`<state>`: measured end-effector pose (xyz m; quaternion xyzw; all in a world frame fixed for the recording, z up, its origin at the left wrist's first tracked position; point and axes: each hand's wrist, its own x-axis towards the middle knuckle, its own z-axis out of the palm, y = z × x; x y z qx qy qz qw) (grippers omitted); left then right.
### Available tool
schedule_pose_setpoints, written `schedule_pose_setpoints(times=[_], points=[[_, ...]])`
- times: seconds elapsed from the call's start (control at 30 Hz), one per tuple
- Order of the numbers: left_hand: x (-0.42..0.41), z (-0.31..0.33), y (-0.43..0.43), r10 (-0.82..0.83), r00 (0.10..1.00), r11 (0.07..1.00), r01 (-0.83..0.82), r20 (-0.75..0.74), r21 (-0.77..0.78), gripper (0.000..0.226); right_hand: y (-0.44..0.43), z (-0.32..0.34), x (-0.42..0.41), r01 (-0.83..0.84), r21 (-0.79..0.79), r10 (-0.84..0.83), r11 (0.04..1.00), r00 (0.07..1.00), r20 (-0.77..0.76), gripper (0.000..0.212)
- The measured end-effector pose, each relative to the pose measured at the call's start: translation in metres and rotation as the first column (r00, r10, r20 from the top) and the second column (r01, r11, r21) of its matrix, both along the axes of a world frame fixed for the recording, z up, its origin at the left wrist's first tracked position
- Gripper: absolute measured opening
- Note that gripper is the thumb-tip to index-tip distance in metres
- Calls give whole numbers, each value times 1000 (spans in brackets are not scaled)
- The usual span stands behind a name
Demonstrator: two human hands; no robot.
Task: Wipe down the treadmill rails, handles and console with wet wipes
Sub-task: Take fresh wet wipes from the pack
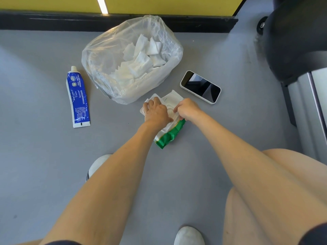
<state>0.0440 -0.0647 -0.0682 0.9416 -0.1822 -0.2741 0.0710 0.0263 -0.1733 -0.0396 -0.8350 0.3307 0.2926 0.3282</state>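
Head view, looking down at a grey floor point(44, 156) where a person crouches with bare knees and white shoes point(188, 236) at the bottom of the picture. The pack of wet wipes point(170, 134) lies flat on the floor in the middle, between the forearms and under both hands. Its long axis runs near to far and leans a little to the right. The green, crinkled end points back toward the person, and the white end points away toward the plastic bag point(106, 55) and the phone point(200, 87).

The left hand point(155, 112) sits on the far left part of the pack, knuckles up, with its fingers curled over the white edge and holding the pack down. A rounded white plastic corner shows just beside its fingers. The right hand point(188, 110) is at the middle of the pack with its fingers bunched. Thumb and forefinger pinch something white at the opening, but whether that is a sheet or the flap cannot be told.

The clear bag stands just beyond the pack, open at the top and holding crumpled white wipes. A blue and white tube point(78, 98) lies to its left, cap end away from the person. The phone rests face up, just right of the pack's far end. The dark base and pale rail of the treadmill point(300, 50) fill the right edge.
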Motion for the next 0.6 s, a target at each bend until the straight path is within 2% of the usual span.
schedule_pose_setpoints(times=[0.23,0.47,0.6], points=[[14,10,7,88,982,991,-103,-166,-89,36,0,0,1,0,7,0,1000,1000,-8,31],[6,7,13,138,988,970,-149,-68,-194,21,3,2,1,-38,-33,38,999,999,-9,32],[-3,3,12,31,999,992,-28,23,-125,22,4,3,1,-50,-42,49,998,999,-12,34]])
